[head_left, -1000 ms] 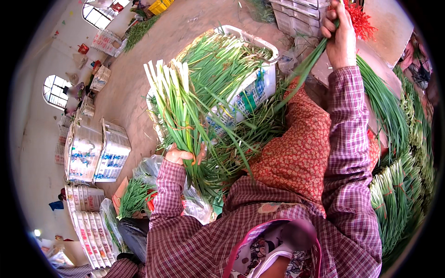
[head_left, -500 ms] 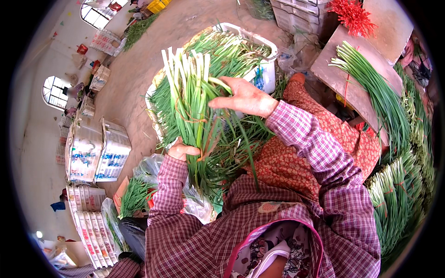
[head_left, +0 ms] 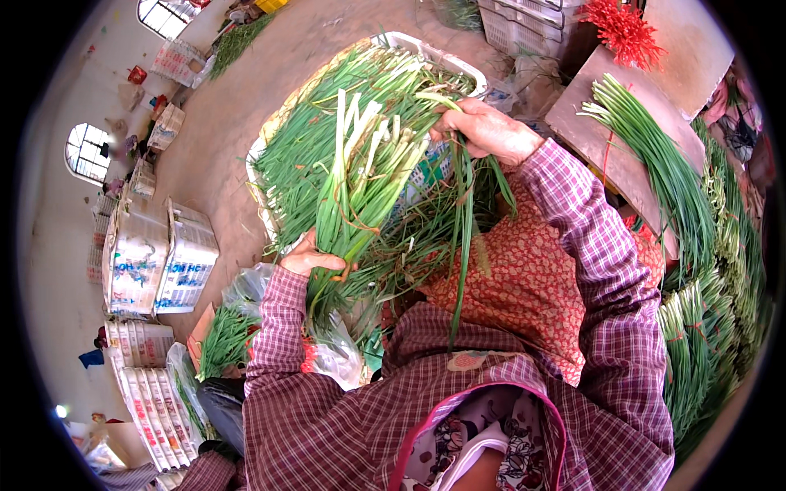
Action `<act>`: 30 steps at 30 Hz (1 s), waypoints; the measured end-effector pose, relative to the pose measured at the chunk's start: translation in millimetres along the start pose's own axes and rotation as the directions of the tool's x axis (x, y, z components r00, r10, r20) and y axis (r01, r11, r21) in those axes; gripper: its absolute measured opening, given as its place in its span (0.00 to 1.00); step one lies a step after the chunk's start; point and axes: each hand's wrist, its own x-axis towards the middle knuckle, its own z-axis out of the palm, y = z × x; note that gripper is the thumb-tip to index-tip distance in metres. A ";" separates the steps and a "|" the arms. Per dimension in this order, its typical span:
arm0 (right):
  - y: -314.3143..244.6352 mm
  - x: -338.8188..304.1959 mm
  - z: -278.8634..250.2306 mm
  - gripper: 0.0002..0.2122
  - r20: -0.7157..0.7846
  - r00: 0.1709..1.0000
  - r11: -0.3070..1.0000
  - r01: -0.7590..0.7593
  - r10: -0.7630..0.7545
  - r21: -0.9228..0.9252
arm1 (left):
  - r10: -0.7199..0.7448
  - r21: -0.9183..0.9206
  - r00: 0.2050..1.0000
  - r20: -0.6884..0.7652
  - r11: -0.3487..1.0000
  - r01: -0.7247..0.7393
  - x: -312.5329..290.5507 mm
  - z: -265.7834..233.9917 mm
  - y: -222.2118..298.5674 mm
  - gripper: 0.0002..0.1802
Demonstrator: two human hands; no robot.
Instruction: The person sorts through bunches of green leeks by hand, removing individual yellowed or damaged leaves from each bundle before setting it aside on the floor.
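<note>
My left hand (head_left: 311, 257) is closed around the leafy lower part of a bunch of garlic chives (head_left: 352, 196), whose pale stems fan upward and a little to the right. A thin brown-orange strand lies across the bunch. To its right, my right hand (head_left: 487, 131) pinches a few chive stalks (head_left: 463, 221) near their pale ends; their long leaves hang toward my lap, apart from the bunch. Behind both hands stands a white plastic crate (head_left: 255, 172) heaped with loose chives (head_left: 319, 131). More loose leaves and trimmings (head_left: 401, 254) lie between the crate and my lap.
At right, a tied chive bundle (head_left: 647, 147) lies on a board (head_left: 573, 114), with red ties (head_left: 624, 33) behind it. Several tied bundles (head_left: 696, 352) are stacked along the right side. White crates (head_left: 139, 262) stand at left, near a plastic bag holding greens (head_left: 225, 340).
My right hand has moved right, away from the bunch, drawing a few stalks with it. The bunch in my left hand now leans more to the right.
</note>
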 end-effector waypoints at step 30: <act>45.1 20.5 38.2 0.22 0.121 0.986 0.286 0.085 0.113 -0.954 | 0.041 -0.320 0.916 -0.398 0.930 -0.181 -14.4 -26.7 -36.9 0.26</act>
